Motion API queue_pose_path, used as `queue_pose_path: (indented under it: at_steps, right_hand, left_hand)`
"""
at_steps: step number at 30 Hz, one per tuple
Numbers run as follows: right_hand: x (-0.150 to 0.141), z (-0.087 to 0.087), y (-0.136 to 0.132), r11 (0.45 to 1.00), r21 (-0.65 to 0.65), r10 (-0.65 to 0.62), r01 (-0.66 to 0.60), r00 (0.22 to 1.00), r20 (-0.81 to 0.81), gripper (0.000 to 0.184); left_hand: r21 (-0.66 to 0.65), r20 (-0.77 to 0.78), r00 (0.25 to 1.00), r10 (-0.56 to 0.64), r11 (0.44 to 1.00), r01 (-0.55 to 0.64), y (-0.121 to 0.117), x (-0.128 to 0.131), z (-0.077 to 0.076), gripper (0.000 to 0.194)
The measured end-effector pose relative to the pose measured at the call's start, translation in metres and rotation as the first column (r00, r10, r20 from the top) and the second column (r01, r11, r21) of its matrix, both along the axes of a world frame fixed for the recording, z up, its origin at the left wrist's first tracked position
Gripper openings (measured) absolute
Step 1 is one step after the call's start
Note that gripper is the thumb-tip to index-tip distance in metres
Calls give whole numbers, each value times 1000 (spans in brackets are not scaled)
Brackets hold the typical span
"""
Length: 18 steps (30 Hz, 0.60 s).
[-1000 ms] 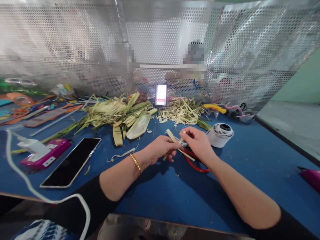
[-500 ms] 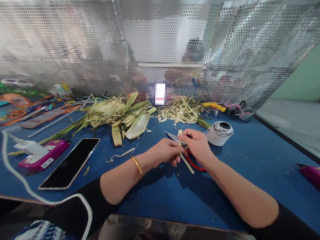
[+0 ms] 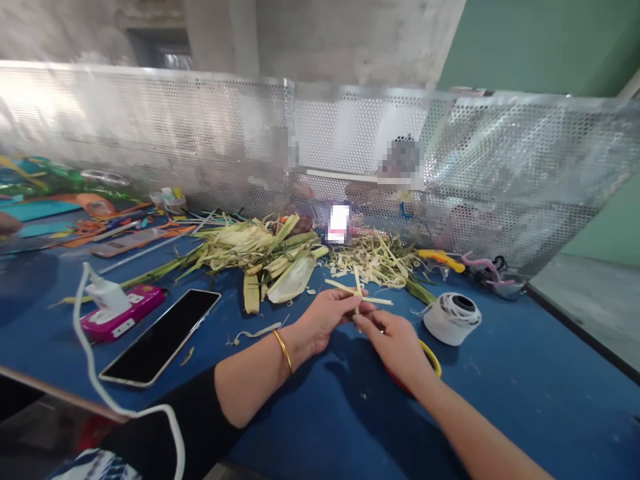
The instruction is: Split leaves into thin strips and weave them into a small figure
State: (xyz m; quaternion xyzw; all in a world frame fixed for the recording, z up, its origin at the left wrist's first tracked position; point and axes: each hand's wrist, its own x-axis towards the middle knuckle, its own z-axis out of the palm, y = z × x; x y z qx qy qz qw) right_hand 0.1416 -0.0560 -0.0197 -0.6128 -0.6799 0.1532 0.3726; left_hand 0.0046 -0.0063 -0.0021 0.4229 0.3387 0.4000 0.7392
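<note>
Pale strips of corn husk point(image 3: 377, 301) cross each other in front of me, one upright and the others lying sideways. My left hand point(image 3: 326, 315), with a gold bangle at the wrist, pinches them near the crossing. Close against it, my right hand point(image 3: 400, 345) is closed with thumb and fingertips on the lower end of the upright strip. Under and beside the right hand lies a pair of scissors point(image 3: 432, 357); its red and yellow handle shows in part, the rest is hidden. A white spool of thread point(image 3: 450, 325) stands just right of that hand.
Behind my hands lie corn husks point(image 3: 295, 280) and a heap of husk scraps point(image 3: 380, 260). On the left are a black phone point(image 3: 163, 337), a purple power strip point(image 3: 125, 313) and a white cable point(image 3: 85, 340). A perforated metal screen point(image 3: 225, 133) borders the back.
My view has tilted up and left. The strips have turned, and their crossing now shows above my fingers. My right hand has gone from the upper end to the lower end of a strip.
</note>
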Motion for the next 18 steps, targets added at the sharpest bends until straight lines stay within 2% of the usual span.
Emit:
queue_pose_path:
  at_steps: [2,4,10,12,14,16,18]
  right_hand:
    - [-4,-6,2,997,-56,41,-46,995,-91,39]
    - [-6,-8,2,996,-26,78,-82,989,-129,38]
    - [-7,-2,-4,986,45,159,-158,987,-8,33]
    - [-3,1,-5,986,109,115,-127,987,114,33]
    - [5,4,-3,969,246,-25,-26,979,202,31]
    - [13,6,1,932,353,-153,79,970,187,26]
    - [19,5,6,950,301,-127,81,983,136,27]
  left_hand:
    - [4,7,1000,-5,1000,5,-2,3,-3,14]
    - [19,19,1000,14,1000,-14,-3,5,-6,14]
    - [37,29,996,79,996,-80,-1,7,-11,14]
    - [13,14,998,59,998,-59,0,4,-9,15]
    - [-4,6,1000,19,1000,-19,2,1,-6,17]
    - [-17,-2,1000,-30,999,30,2,-2,-4,20]
    - [-35,-9,997,-72,997,72,2,-3,-2,23]
